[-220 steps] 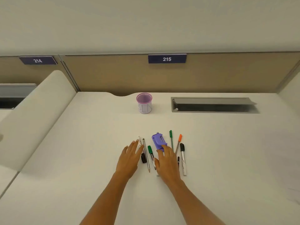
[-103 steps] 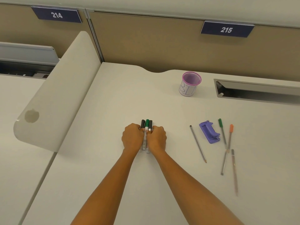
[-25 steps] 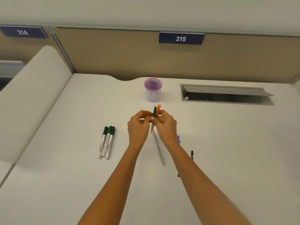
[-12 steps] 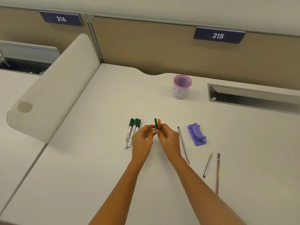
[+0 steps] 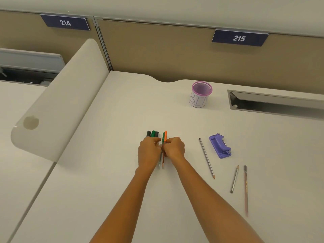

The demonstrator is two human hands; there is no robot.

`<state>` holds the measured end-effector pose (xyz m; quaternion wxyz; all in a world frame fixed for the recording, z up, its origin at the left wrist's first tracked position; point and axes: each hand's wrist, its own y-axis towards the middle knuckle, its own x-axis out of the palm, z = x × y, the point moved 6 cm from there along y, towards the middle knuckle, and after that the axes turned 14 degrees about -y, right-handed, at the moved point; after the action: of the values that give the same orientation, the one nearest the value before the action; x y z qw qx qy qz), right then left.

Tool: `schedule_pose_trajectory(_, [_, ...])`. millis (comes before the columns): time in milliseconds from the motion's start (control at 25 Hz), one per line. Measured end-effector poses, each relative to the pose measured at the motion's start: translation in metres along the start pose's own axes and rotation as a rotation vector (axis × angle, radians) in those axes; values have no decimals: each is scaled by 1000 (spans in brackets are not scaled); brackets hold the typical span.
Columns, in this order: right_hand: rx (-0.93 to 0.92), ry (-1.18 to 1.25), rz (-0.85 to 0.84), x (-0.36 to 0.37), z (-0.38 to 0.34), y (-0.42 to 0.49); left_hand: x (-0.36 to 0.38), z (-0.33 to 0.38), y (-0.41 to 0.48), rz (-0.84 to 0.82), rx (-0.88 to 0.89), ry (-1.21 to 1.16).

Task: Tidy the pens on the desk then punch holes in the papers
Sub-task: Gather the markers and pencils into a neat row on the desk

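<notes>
Both hands are down on the desk (image 5: 108, 172), left hand (image 5: 149, 153) and right hand (image 5: 174, 149) pinched together on a green pen (image 5: 163, 136) and orange pen (image 5: 165, 135), whose caps stick out past the fingers. Three markers (image 5: 152, 133) lie just left, partly under the left hand. The purple hole punch (image 5: 219, 146) sits well off to the right

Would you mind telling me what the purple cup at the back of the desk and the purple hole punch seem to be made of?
The purple cup looks like fine wire mesh, probably metal: its inner wall shows a see-through woven grain under a solid pink rim, with white paper wrapped around the outside. The hole punch looks like moulded plastic with a smooth, matte, even colour; a thin silvery strip along one edge may be metal.
</notes>
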<state>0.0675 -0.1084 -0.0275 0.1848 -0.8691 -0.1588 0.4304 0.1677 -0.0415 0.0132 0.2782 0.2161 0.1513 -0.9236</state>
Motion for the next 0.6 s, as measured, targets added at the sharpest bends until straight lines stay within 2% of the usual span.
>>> schedule_pose_trajectory(200, [41,-92,4,15,-6,7,-20,-16,11,69,14,40])
schedule_pose_trajectory(600, [79,-79,33,17,-5,9,-20,-21,7,50,52,92])
